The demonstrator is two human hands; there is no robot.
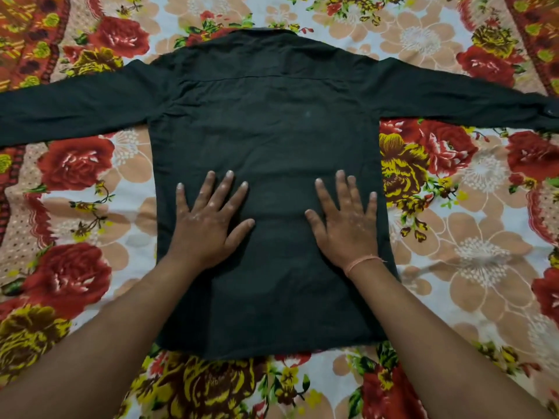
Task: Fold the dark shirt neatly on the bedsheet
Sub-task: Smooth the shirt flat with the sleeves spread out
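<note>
The hem (pixel 272 353) of the dark shirt (pixel 272 125) is lying nearest, straight across the flowered bedsheet (pixel 453 243). Beyond it the left hand (pixel 208 225) and the right hand (pixel 348 225) are pressing flat on the back panel, fingers spread, gripping nothing, each near a side edge. Bare sheet is showing on both sides. Farther, the sleeves (pixel 75 110) are stretching sideways to the frame edges, and the collar (pixel 263 33) is lying farthest.

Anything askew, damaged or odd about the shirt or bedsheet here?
Nothing stands out. The dark shirt lies flat and straight, left hand and right hand flat on it. Only a faint pale speck marks its back.
</note>
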